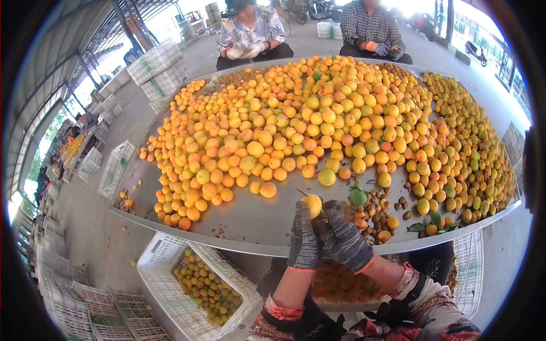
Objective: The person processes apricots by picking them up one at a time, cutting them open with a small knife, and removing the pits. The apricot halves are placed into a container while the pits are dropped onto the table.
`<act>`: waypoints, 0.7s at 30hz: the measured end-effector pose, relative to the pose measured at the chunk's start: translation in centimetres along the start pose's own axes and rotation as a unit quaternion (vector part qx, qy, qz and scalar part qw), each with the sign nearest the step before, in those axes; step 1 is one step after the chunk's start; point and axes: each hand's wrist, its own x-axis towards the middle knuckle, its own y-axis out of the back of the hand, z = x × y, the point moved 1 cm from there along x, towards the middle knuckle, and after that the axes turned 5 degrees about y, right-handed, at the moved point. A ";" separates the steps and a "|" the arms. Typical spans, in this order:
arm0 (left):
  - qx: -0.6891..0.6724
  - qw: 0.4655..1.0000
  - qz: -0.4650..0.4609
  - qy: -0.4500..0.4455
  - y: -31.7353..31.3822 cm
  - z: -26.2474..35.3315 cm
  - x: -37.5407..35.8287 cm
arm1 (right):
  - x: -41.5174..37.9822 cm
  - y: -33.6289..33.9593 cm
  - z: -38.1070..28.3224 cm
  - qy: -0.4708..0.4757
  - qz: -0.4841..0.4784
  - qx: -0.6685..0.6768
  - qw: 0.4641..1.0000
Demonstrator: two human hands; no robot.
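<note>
Apricots heap the metal table in an open shed; gloved hands pinch one.

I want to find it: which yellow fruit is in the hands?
The fruit pinched at the gloved fingertips, lifted clear of the heap; all the others lie on the table.

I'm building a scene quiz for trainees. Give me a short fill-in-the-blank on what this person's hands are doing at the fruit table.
1. Both hands wear dark knitted ____.
2. The left hand and right hand hold one ____ between them.
3. Fruit lies heaped on a metal table; below its near edge stands a white ____ part-filled with fruit.
4. Right of the hands lies a small heap of brown ____.

Missing words: gloves; apricot; crate; pits
</note>
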 end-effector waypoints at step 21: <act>0.381 0.898 0.140 -0.169 -0.2 1.0 -0.4 | 0.8 2.8 -2.8 -0.092 -0.115 -0.004 0.989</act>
